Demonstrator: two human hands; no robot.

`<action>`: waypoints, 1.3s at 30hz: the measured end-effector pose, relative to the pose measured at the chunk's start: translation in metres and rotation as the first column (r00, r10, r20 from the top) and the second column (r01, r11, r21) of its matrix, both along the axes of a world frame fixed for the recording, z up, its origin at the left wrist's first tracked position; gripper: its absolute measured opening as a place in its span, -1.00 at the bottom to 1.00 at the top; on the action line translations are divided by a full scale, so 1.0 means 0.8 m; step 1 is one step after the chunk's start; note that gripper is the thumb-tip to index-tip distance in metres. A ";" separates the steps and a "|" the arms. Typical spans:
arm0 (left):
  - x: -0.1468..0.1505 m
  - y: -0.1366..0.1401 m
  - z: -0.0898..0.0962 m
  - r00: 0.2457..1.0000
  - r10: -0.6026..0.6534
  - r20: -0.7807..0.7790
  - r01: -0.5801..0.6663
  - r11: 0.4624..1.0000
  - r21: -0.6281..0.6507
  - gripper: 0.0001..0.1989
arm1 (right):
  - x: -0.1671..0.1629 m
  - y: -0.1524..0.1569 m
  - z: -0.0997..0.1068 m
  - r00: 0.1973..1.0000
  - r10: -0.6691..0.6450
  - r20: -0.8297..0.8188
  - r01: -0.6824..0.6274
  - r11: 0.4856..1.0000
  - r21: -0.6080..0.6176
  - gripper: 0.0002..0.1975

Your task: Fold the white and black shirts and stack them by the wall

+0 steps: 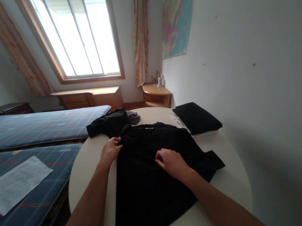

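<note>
A black short-sleeved T-shirt (150, 191) lies spread on a round white table (83, 173), its collar toward the far side and one sleeve stretched out to the right. My left hand (112, 150) pinches the shirt's left edge near the shoulder. Over the middle of the shirt is my right hand (171, 162), its fingers curled with thumb and fingertips together; whether cloth is between them I cannot make out. The left sleeve is not clearly visible; the cloth there looks folded over.
A heap of dark clothes (110, 122) rests at the table's far left. Folded black cloth (197, 117) lies on something white at the far right. Plaid mattresses (31, 130) flank the table on the left, one bearing a paper sheet (17, 184). The wall (273, 111) stands close on the right.
</note>
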State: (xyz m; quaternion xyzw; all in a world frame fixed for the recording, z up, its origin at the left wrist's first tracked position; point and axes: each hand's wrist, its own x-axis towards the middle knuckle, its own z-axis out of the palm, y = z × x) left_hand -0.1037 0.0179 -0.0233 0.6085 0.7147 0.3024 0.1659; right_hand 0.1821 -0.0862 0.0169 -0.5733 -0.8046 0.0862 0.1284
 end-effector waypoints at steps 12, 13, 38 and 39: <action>0.003 -0.003 0.003 0.999 -0.002 -0.032 0.000 0.999 -0.043 -0.72 | 0.024 0.014 0.008 0.991 -0.131 0.003 0.131 0.989 -0.062 -0.91; 0.003 -0.004 0.003 1.000 -0.003 -0.030 0.002 0.999 -0.036 -0.72 | 0.023 0.013 0.008 0.994 -0.107 0.010 0.108 0.993 -0.045 -0.90; 0.075 -0.040 0.026 0.914 0.006 -0.405 0.140 0.934 0.330 -0.68 | -0.064 -0.094 0.001 0.645 0.758 -0.098 -0.762 0.648 0.004 -0.43; 0.084 -0.043 0.025 0.911 -0.045 -0.410 0.198 0.920 0.338 -0.69 | -0.055 -0.090 0.004 0.637 0.766 -0.086 -0.768 0.640 0.023 -0.51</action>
